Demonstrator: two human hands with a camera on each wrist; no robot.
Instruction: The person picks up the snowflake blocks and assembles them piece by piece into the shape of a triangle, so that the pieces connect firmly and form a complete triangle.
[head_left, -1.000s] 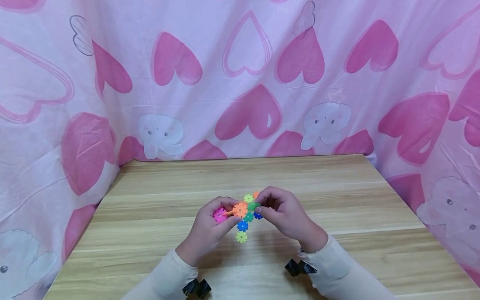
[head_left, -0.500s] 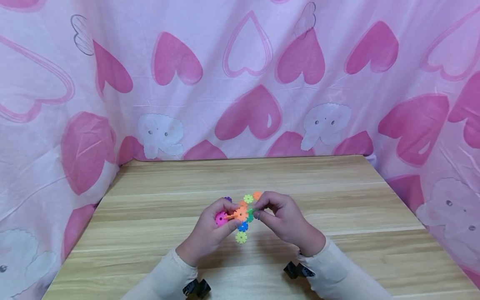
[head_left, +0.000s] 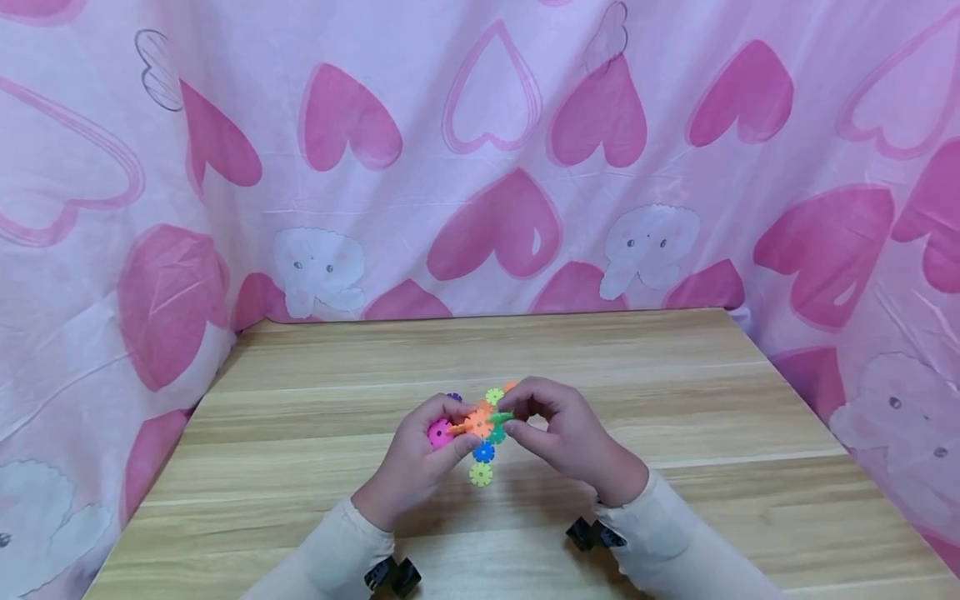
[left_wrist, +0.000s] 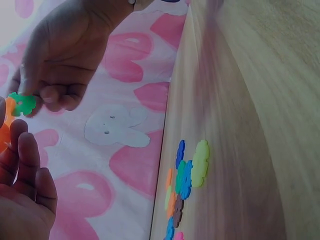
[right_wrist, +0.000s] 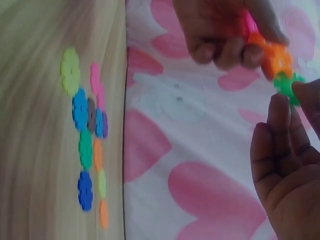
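Note:
My left hand [head_left: 416,462] holds an orange notched plastic disc [head_left: 480,423] between thumb and fingers, above the table. Behind it in the right wrist view, a second orange disc and a pink disc [right_wrist: 250,23] show partly between the fingers. My right hand [head_left: 581,442] pinches a green notched disc [right_wrist: 288,88] by its edge. The green disc meets the orange one at its rim; whether their slots interlock I cannot tell. In the left wrist view the green disc [left_wrist: 22,103] stands beside the orange one, partly covered by fingertips.
Several loose discs lie flat on the wooden table below the hands, among them a yellow-green disc [head_left: 481,475], a light blue disc [head_left: 483,452] and a dark blue disc [right_wrist: 85,190]. A pink heart-print curtain [head_left: 495,225] stands around the table [head_left: 315,358].
The green disc has turned from face-on to nearly edge-on in the head view. My right hand has shifted slightly, and the dark blue disc is now hidden behind it.

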